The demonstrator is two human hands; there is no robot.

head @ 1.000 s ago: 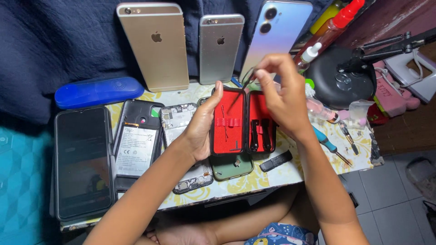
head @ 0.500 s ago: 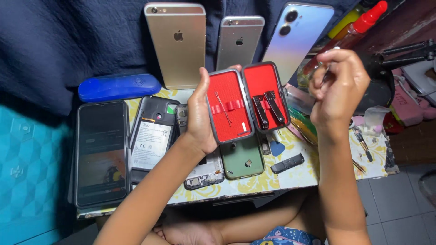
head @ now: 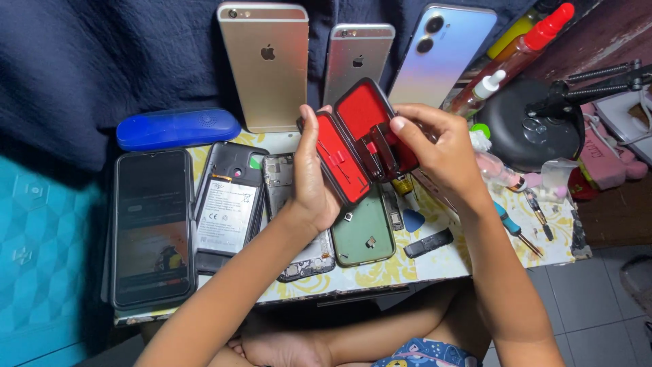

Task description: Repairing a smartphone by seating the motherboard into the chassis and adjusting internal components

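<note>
Holding the open red tool case (head: 353, 146), my left hand (head: 314, 183) cupped it; right hand (head: 435, 153) fingers (head: 407, 129) gripped its flap above the counter (head: 435, 261).

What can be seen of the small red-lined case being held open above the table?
The hinged black case with red lining is open like a book and tilted, held above the patterned table. Its shell looks like hard plastic; the inside looks like soft red fabric. Thin dark tools sit in straps in both halves. The left hand supports the left half from behind and below, thumb on its edge. The right hand grips the right half, fingers over the tools there. It does not touch the table.
</note>
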